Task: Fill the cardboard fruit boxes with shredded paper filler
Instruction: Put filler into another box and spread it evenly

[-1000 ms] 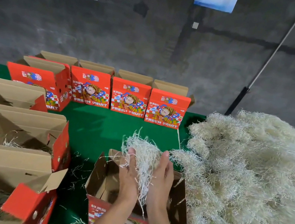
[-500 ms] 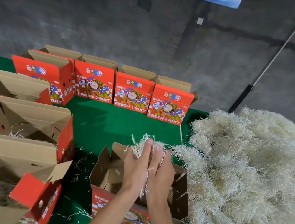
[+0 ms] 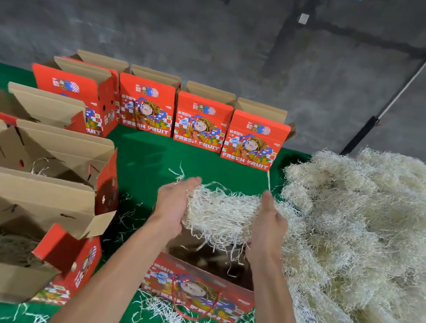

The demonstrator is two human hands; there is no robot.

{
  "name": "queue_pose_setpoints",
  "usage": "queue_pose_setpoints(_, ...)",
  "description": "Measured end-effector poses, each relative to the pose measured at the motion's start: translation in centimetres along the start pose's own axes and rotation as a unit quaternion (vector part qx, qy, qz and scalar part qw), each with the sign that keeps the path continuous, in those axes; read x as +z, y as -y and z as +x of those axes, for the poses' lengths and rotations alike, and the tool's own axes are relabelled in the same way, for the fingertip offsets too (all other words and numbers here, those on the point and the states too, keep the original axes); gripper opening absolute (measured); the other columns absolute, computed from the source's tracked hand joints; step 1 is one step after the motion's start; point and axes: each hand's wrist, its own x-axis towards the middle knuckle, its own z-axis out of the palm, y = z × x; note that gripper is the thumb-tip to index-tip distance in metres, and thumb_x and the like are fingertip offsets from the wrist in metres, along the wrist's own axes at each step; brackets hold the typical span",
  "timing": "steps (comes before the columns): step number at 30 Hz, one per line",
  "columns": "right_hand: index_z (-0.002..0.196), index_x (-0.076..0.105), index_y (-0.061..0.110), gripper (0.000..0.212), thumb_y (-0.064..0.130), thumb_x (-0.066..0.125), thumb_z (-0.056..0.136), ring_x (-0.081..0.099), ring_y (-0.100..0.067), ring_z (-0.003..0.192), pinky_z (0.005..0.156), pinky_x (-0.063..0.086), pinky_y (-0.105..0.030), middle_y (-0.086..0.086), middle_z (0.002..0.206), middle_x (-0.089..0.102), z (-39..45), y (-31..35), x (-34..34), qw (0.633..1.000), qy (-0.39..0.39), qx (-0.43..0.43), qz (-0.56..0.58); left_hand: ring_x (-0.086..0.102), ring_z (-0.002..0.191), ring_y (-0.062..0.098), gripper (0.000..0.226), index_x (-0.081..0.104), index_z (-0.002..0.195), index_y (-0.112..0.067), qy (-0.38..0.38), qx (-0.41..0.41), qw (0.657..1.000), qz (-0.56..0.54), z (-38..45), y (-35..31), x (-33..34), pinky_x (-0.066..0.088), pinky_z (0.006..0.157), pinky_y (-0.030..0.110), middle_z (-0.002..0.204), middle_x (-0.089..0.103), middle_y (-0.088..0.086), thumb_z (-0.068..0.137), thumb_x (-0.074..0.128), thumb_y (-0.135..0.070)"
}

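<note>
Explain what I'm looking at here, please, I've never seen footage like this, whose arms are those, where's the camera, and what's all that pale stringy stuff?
There is no machine here. The camera sits on a person's head and looks forward and down, so the two bare arms reaching in from the bottom are that person's own.

The left hand and right hand press a wad of filler, shredded paper, between their palms. They hold it right above an open red box printed FRESH FRUIT.

The surface is a green table. The big pale pile on the right is the supply of that same paper. More boxes stand in a row at the back with flaps up, and others lie open on the left, some with paper already inside. Loose strands litter the cloth.
</note>
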Motion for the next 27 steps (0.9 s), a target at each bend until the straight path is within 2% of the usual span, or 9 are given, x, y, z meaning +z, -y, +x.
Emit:
queue_pose_setpoints(5, 0.065, 0.041, 0.026, 0.053, 0.066, 0.034, 0.100, 0.031, -0.005, 0.046, 0.052, 0.032, -0.022, 0.011, 0.054, 0.041, -0.7, 1.6, -0.2, 0.994, 0.012, -0.109, -0.012, 0.030, 0.041, 0.011, 0.047, 0.050, 0.068, -0.026, -0.014, 0.067, 0.995, 0.069, -0.8, 0.3, 0.4, 0.036, 0.062, 0.032, 0.048, 0.032, -0.010, 0.081, 0.066, -0.069)
queue_pose_setpoints(8, 0.112, 0.062, 0.022, 0.043, 0.048, 0.028, 0.107, 0.064, -0.017, 0.100, 0.077, 0.029, -0.029, -0.010, 0.101, 0.070, -0.2, 1.9, -0.6, 0.997, 0.013, -0.067, -0.020, 0.059, 0.097, 0.007, 0.088, 0.058, 0.121, -0.023, 0.030, 0.081, 0.985, 0.151, -1.4, 0.9, 0.8, 0.042, 0.093, 0.037, 0.112, 0.062, -0.004, 0.070, 0.048, -0.094)
queue_pose_setpoints(10, 0.102, 0.061, 0.008, 0.039, 0.036, 0.035, 0.106, 0.045, -0.021, 0.067, 0.075, 0.052, -0.041, -0.024, 0.083, 0.060, 0.1, 1.9, -0.7, 0.996, 0.030, -0.067, -0.048, 0.037, 0.139, 0.013, 0.106, 0.036, 0.150, -0.036, 0.054, 0.041, 0.980, 0.187, -1.5, 1.1, 1.2, 0.030, 0.114, 0.044, 0.153, 0.035, -0.014, 0.066, 0.038, -0.100)
queue_pose_setpoints(15, 0.071, 0.052, 0.019, 0.041, 0.048, 0.055, 0.100, 0.024, 0.002, 0.053, 0.049, 0.028, -0.013, 0.022, 0.055, 0.031, -0.9, 0.7, 0.2, 0.981, 0.082, -0.163, -0.063, 0.035, 0.134, 0.006, 0.116, 0.020, 0.158, -0.029, 0.077, 0.072, 0.984, 0.143, -3.4, 2.8, 4.5, 0.029, 0.104, 0.032, 0.155, 0.037, -0.008, 0.067, 0.049, -0.095)
queue_pose_setpoints(17, 0.089, 0.053, 0.000, 0.053, 0.052, 0.064, 0.094, 0.015, 0.006, 0.073, 0.069, 0.012, -0.008, 0.029, 0.072, 0.018, -1.0, 0.2, 0.5, 0.985, 0.045, -0.162, -0.042, 0.056, 0.104, 0.003, 0.117, 0.037, 0.148, -0.007, 0.021, 0.106, 0.981, 0.163, -4.0, 3.7, 5.9, 0.042, 0.101, 0.039, 0.111, 0.062, -0.019, 0.070, 0.052, -0.092)
queue_pose_setpoints(18, 0.101, 0.042, 0.000, 0.062, 0.056, 0.066, 0.090, 0.018, 0.006, 0.081, 0.076, 0.049, -0.020, 0.031, 0.080, 0.020, -0.8, 0.2, 0.3, 0.988, 0.035, -0.143, -0.037, 0.057, 0.081, 0.000, 0.106, 0.049, 0.134, 0.000, -0.001, 0.114, 0.980, 0.164, -3.9, 4.0, 6.4, 0.050, 0.092, 0.043, 0.085, 0.061, -0.023, 0.074, 0.052, -0.089)
queue_pose_setpoints(19, 0.108, 0.036, 0.007, 0.065, 0.060, 0.067, 0.087, 0.022, 0.002, 0.081, 0.077, 0.019, -0.012, 0.026, 0.083, 0.025, -0.6, 0.5, -0.1, 0.992, 0.039, -0.116, -0.023, 0.056, 0.073, 0.000, 0.090, 0.056, 0.122, -0.004, -0.024, 0.109, 0.983, 0.148, -3.2, 4.4, 6.8, 0.051, 0.083, 0.040, 0.075, 0.059, -0.020, 0.079, 0.054, -0.083)
queue_pose_setpoints(21, 0.084, 0.026, 0.036, 0.049, 0.064, 0.067, 0.085, 0.019, -0.010, 0.048, 0.048, 0.023, -0.028, 0.013, 0.055, 0.028, 0.3, 0.8, -1.4, 0.997, 0.072, -0.032, -0.001, 0.058, 0.095, 0.009, 0.082, 0.046, 0.134, -0.005, -0.069, 0.074, 0.991, 0.082, -2.4, 4.3, 6.9, 0.044, 0.092, 0.035, 0.100, 0.058, -0.010, 0.085, 0.062, -0.068)
queue_pose_setpoints(27, 0.092, 0.060, 0.005, 0.056, 0.061, 0.066, 0.086, 0.026, -0.011, 0.042, 0.039, 0.032, -0.024, -0.024, 0.060, 0.049, 0.9, 0.7, -1.5, 0.984, 0.123, 0.129, -0.025, 0.045, 0.107, 0.017, 0.081, 0.040, 0.148, -0.007, -0.122, -0.003, 0.991, 0.045, -0.5, 3.8, 4.9, 0.029, 0.094, 0.033, 0.127, 0.054, 0.004, 0.087, 0.070, -0.051)
